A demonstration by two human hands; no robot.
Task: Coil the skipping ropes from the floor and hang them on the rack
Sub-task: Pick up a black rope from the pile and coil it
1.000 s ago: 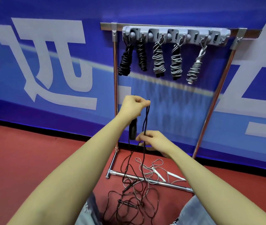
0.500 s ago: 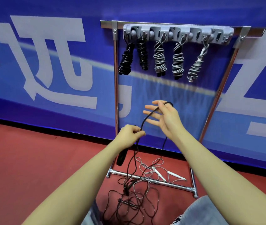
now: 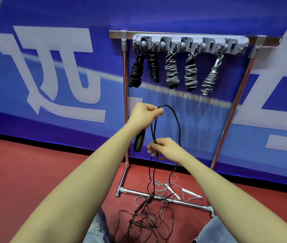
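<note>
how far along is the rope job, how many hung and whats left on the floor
Done: five coiled ropes hang on the rack. In hand: the left hand pinches a black rope loop while the right hand holds its strands. Left: that rope's tail, plus a white rope loose on the floor.

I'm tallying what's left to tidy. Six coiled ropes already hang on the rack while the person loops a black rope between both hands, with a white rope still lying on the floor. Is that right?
Not quite: the head view shows five coiled ropes on the rack, not six. The rest holds: the left hand and right hand loop the black rope, and the white rope lies on the floor.
</note>
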